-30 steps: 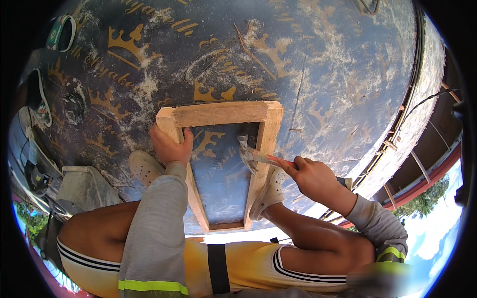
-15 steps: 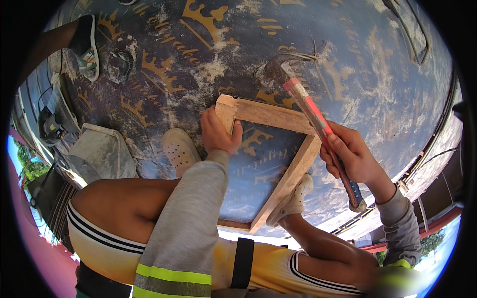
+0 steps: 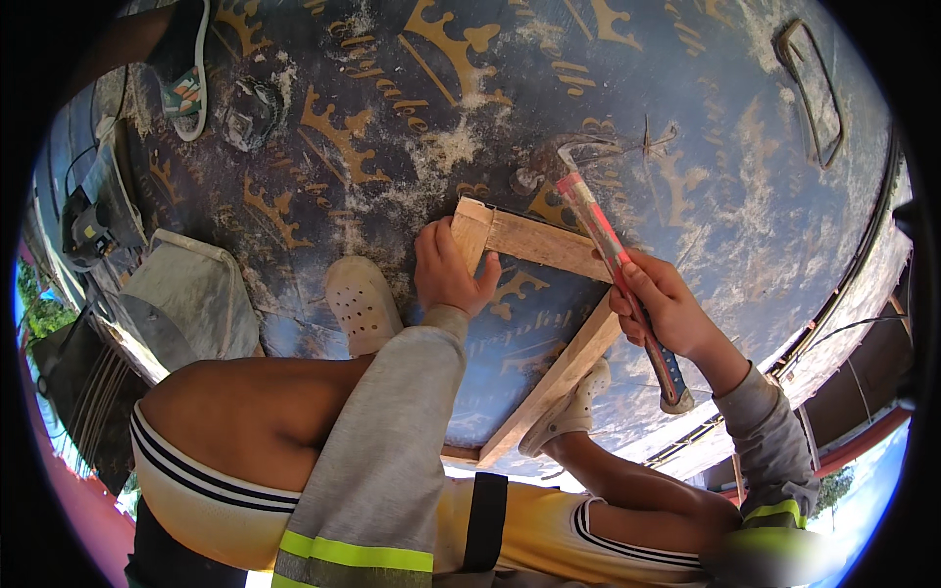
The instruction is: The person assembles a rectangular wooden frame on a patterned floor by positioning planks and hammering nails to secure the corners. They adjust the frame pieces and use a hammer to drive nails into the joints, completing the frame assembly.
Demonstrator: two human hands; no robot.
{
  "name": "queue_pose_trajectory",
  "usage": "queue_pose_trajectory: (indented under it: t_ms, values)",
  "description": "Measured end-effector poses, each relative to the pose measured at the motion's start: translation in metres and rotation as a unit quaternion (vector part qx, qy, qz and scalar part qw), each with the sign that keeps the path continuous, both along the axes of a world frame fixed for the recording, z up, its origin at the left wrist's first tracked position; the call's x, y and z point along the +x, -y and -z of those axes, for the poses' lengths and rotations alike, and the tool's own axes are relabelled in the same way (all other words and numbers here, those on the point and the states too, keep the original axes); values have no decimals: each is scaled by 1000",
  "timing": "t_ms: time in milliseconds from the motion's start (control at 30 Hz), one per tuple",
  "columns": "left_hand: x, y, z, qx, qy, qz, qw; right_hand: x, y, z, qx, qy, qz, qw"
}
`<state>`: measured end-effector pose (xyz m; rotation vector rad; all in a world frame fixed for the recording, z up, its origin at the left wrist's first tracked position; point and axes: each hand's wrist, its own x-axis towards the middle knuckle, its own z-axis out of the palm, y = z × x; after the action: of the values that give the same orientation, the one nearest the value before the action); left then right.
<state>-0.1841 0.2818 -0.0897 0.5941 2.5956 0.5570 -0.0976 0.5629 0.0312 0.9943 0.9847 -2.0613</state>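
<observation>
A rectangular frame of wooden strips (image 3: 542,242) rests on a dark blue printed board (image 3: 392,211). My left hand (image 3: 453,269) is closed round its far-left corner, thumb on the inner side and fingers on the outer. My right hand (image 3: 659,302) grips a claw hammer (image 3: 600,225) by its red and blue handle. The hammer's metal head hangs beyond the frame's far strip, apart from the corner, and partly blends with the dark board. A small dark bit, perhaps a nail, shows at the joint by my left hand; it is too small to tell.
My feet in pale clogs (image 3: 361,304) stand beside and against the frame. Another person's shoe (image 3: 186,93) is at the far left. A bent metal rod (image 3: 812,93) lies far right. A grey scoop-like metal piece (image 3: 201,294) and a dark power tool (image 3: 88,230) sit left.
The view has shifted, so the board and frame sit slightly differently. The hammer has turned in my right hand and come slightly closer to the left hand, which keeps its hold.
</observation>
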Motion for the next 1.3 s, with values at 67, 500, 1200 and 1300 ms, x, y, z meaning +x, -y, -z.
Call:
queue_pose_trajectory:
  t_ms: [67, 500, 1200, 1300]
  values:
    - [2, 0, 0, 6, -1, 2, 1000, 9, 6, 2, -6, -18, -57, 998]
    - [3, 0, 0, -2, -23, 7, 1000, 23, -78, -63, 219, 43, -135, 965]
    - [7, 5, 10, 19, -77, 22, 997, 112, -42, -58, 153, 82, -27, 984]
    - [6, 4, 9, 23, -74, 23, 997, 114, -40, -58, 179, 72, -2, 981]
